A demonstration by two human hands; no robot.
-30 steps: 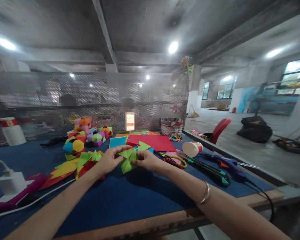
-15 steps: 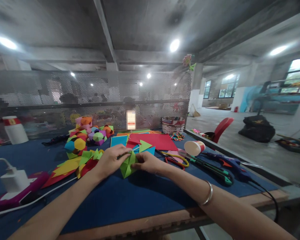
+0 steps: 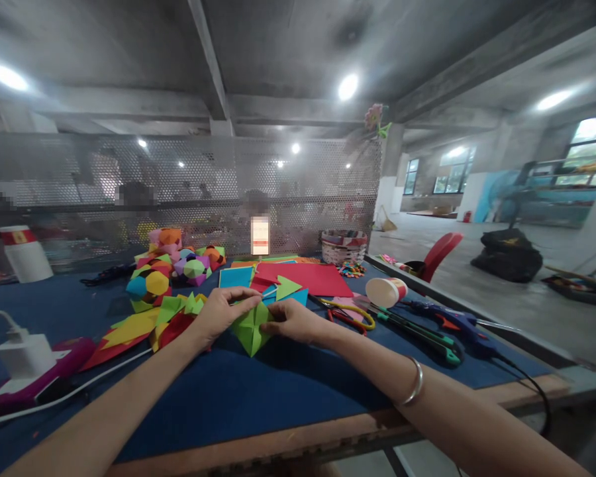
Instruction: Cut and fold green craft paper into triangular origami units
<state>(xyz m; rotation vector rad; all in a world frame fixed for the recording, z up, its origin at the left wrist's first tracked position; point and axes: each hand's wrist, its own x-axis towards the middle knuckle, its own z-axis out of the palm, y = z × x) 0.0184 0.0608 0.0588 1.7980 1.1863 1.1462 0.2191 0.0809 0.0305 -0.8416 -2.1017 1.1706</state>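
Note:
A folded piece of light green paper [image 3: 252, 334] is held upright over the blue table between both hands. My left hand [image 3: 224, 315] pinches its upper left edge, fingers pressed together. From near those fingertips a thin white stick [image 3: 269, 292] points right; which hand bears it I cannot tell. My right hand [image 3: 291, 322] grips the right side of the paper, thumb and fingers closed. Just behind lie a green paper triangle [image 3: 289, 287], blue sheets and a large red sheet [image 3: 322, 279]. Left of my left hand are folded yellow, green and red papers [image 3: 134, 326].
Colourful paper balls [image 3: 151, 281] are heaped at the back left. To the right lie scissors [image 3: 360, 314], a green cutter [image 3: 422, 339], a tipped paper cup [image 3: 385, 292] and a blue glue gun [image 3: 447, 319]. A purple power strip [image 3: 74, 358] with cable sits left; a woven basket [image 3: 344, 248] stands behind.
My left hand has shifted slightly along the top of the green paper, and the paper has turned to show a broader face. My right hand keeps nearly the same place.

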